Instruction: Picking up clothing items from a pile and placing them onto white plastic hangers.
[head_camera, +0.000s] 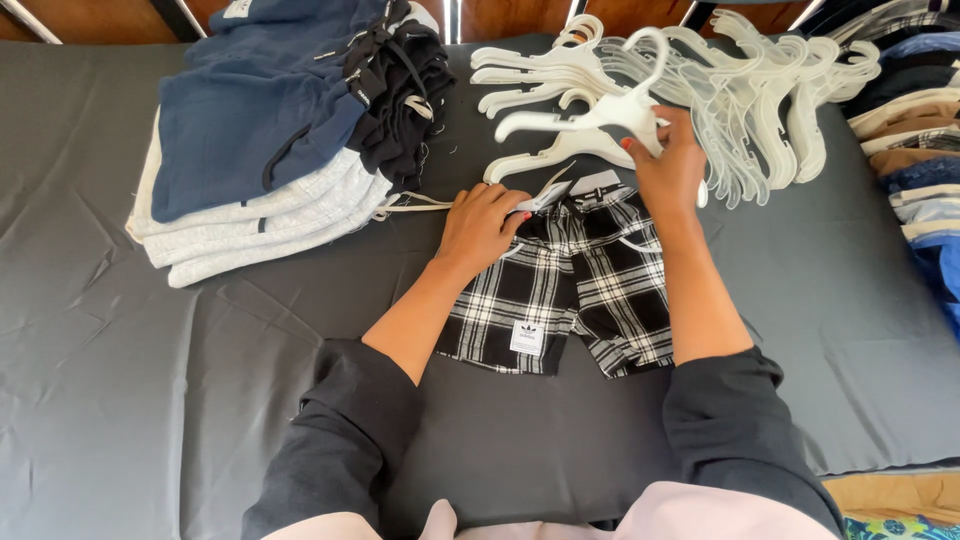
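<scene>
Nearest us, plaid shorts (570, 290) are lying flat; we're pinning their waistband with our left hand (480, 225), while our right hand (668, 165) is grasping a white hanger (580, 118) just above, keeping it level.

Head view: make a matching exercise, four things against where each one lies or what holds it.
Things:
1. plaid shorts
2. single white hanger
3. pile of folded shorts
4. heap of white hangers

Places:
A. far right of the grey cover, untouched
B. gripped by the right hand
C. flat in the middle, waistband under the left hand
D. far left of the grey cover

Pairs: 1-C, 2-B, 3-D, 4-A
</scene>
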